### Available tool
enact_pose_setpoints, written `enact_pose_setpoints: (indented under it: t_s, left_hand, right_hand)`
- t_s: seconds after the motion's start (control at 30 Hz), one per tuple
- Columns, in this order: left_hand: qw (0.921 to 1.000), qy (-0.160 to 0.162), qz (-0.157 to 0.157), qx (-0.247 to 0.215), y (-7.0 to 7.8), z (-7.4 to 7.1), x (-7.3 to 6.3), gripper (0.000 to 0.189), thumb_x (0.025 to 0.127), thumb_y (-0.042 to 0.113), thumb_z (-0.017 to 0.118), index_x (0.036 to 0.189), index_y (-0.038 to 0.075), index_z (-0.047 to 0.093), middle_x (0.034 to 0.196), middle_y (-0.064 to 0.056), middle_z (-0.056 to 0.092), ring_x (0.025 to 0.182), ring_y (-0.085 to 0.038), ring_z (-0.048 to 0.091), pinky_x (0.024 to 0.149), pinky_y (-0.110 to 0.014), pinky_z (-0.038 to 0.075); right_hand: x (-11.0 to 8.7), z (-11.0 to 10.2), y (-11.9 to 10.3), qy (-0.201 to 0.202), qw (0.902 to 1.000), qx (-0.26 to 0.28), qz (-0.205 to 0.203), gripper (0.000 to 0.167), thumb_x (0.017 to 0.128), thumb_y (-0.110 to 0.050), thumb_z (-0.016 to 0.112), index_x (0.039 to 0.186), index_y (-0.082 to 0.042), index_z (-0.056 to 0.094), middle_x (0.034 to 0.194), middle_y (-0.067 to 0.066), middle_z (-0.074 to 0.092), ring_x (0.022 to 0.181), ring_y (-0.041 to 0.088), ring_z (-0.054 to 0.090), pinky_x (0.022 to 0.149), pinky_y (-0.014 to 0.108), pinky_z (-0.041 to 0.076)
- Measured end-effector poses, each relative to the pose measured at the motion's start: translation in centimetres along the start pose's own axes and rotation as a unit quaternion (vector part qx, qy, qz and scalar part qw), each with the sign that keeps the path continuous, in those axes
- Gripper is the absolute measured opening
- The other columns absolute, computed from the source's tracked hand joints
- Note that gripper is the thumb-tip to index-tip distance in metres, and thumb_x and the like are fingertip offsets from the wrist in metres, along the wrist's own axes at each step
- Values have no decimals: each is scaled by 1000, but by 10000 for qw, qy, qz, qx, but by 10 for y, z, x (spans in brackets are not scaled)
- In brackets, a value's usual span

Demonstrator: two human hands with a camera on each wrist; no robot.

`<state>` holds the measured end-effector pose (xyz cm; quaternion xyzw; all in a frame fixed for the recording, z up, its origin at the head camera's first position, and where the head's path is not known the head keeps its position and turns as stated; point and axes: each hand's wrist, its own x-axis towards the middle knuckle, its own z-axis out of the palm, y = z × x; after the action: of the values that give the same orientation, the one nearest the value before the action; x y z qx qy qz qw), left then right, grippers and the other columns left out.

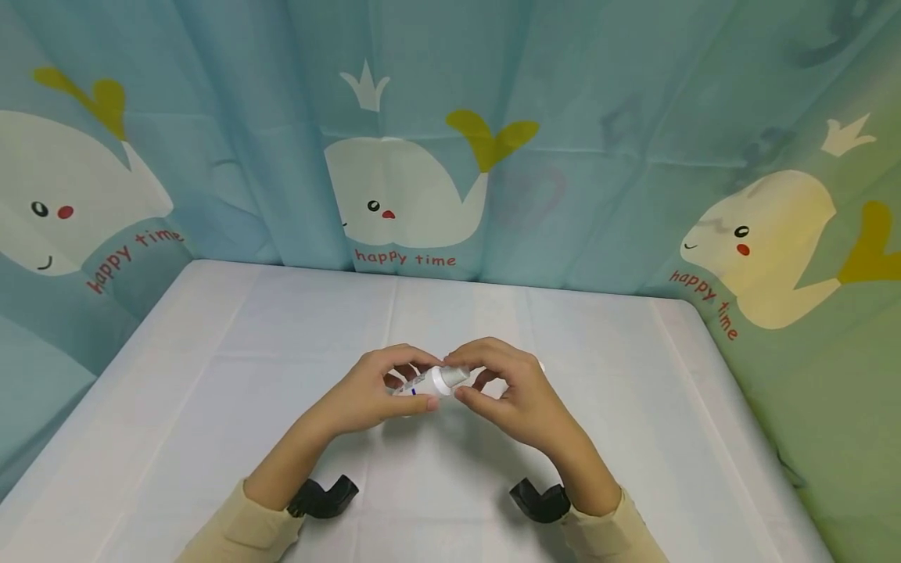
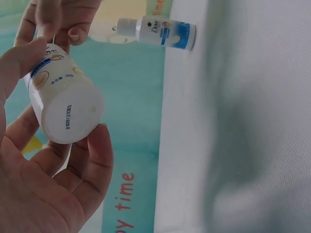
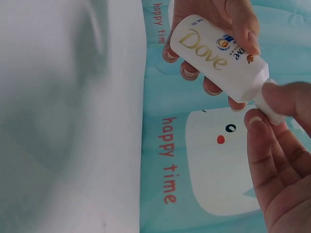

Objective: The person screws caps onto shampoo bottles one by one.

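Observation:
A small white Dove bottle [image 3: 221,58] with gold lettering is in my left hand [image 1: 366,395], tilted above the table, its fingers and thumb around the body. The flat base of the bottle [image 2: 73,116], printed with a number, shows in the left wrist view. My right hand [image 1: 517,391] pinches the white cap [image 3: 269,104] between thumb and fingertips. Whether the cap is loose on the neck I cannot tell. A second Dove bottle [image 2: 165,33], white with a blue label, stands upright on the table; in the head view my right hand hides nearly all of it.
The table [image 1: 281,328] has a white cloth and rounded far corners. Behind it hangs a blue-green curtain [image 1: 598,156] with white whales and "happy time" lettering. A black curved mount sits at each wrist, by the beige sleeves [image 1: 256,524].

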<state>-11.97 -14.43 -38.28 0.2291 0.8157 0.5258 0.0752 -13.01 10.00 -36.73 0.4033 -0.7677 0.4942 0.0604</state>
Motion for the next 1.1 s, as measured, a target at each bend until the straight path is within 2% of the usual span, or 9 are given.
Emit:
enact_pose_setpoints:
  t_s: [0.23,0.57,0.77,0.83,0.97,1.1]
  left_hand:
    - [10000,-27,64,-10,1,1,0,37,83,29,82,118,28,69,110,11,67,97,-17,59,78,-35,53]
    - [10000,-35,30,14,4,2,-1,38,82,30,82,118,29,69,109,11,66,98,-17,58,80,-37,52]
    - [9998,-81,-90,-168,4,-2,-1,36,85,28,80,118,26,69,108,8,67,98,-19,58,78,-35,53]
    - [9996,-142,-112,-222,4,-2,0,35,84,27,80,118,25,70,108,7,68,98,-20,58,78,-34,53]
    - [9995,-178,-138,-224,3,-1,0,36,84,26,81,117,25,70,109,8,68,98,-20,58,77,-33,53]
    - [9998,-90,-102,-172,2,1,1,36,83,26,82,117,26,70,109,9,67,98,-20,58,77,-34,53]
  right_hand:
    - [1,0,0,115,9998,-102,86,28,88,-14,77,114,-9,71,111,-1,69,95,12,65,72,27,58]
    - [0,5,1,278,9990,-208,284,39,84,-17,81,120,-14,67,101,-3,71,84,9,66,71,26,58]
    - [0,-3,-1,-130,9991,365,148,39,86,-4,77,123,-10,67,125,6,66,111,18,63,80,32,59]
    - [0,-5,-1,-225,9988,431,89,34,88,-1,74,121,-9,68,126,6,66,115,19,63,81,32,59]
    - [0,-6,1,-191,9994,273,87,25,91,-6,72,115,-12,71,117,2,69,107,16,66,78,30,59]
    - [-1,-3,3,-63,9997,139,175,25,90,-10,75,114,-11,71,109,-1,69,93,13,67,77,29,59]
